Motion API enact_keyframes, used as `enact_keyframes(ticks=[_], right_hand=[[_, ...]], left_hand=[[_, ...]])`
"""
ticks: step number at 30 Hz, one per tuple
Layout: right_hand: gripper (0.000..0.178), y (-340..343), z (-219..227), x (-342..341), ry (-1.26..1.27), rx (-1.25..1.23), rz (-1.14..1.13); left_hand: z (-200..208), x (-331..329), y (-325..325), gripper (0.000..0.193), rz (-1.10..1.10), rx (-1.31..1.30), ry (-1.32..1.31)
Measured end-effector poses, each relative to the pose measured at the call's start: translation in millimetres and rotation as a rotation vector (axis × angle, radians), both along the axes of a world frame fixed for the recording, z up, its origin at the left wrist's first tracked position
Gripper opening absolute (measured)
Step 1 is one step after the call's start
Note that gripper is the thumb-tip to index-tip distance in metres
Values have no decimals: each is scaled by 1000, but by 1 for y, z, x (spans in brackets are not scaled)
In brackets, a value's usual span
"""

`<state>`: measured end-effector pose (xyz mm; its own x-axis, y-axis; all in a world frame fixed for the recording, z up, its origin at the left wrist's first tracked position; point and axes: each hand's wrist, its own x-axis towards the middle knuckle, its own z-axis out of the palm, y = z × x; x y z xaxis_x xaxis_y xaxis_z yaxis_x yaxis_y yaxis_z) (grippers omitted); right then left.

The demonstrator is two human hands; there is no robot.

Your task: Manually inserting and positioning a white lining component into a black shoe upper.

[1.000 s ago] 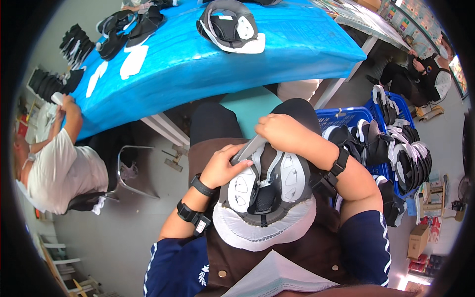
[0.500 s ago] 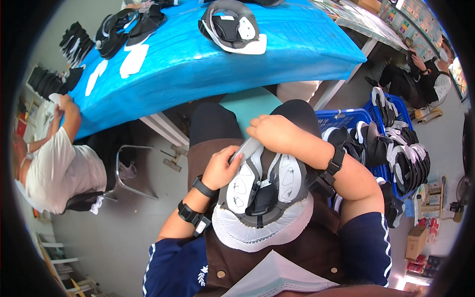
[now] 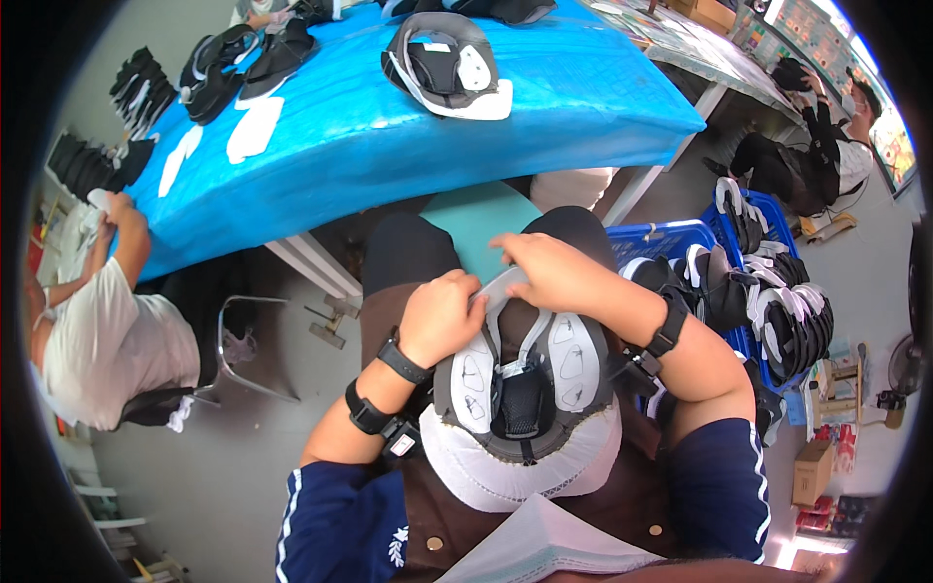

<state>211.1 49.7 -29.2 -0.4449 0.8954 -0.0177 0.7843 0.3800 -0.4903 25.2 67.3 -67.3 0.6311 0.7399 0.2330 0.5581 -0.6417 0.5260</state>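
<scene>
A helmet liner (image 3: 525, 413) lies in my lap, its open side toward me. It has black mesh in the middle, white pads with outlined cutouts on both sides, and a gathered white fabric skirt (image 3: 525, 483) along the near edge. Curled over the far left part of its grey rim strip (image 3: 503, 285), my left hand (image 3: 442, 316) grips the edge. My right hand (image 3: 554, 272) is at the strip's far right end, thumb on the inner face and fingers reaching beyond the edge. The undersides of both grips are hidden.
Ahead stands a blue-covered table (image 3: 389, 160) bearing another liner (image 3: 442, 68), black pieces and white cut pieces (image 3: 255, 128). Blue baskets (image 3: 671, 235) of liners are at my right. One person (image 3: 126, 340) sits at left, another (image 3: 821, 155) at far right. A metal-framed chair (image 3: 243, 360) stands left.
My left hand has moved farther along the rim, its fingers now curled over the edge. My right hand's thumb and fingers have spread apart from their tighter pinch. The liner has turned slightly.
</scene>
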Motion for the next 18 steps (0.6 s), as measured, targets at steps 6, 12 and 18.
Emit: enact_keyframes(ticks=[6,12,18], right_hand=[[46,-19,-7,29,675,-552,-364],[39,-33,-13,40,788,-699,-385],[43,-49,-24,45,917,-716,-507]], left_hand=[[4,-6,2,14,-37,-43,10],[19,8,18,17,-157,74,252],[5,35,19,14,-193,22,112]])
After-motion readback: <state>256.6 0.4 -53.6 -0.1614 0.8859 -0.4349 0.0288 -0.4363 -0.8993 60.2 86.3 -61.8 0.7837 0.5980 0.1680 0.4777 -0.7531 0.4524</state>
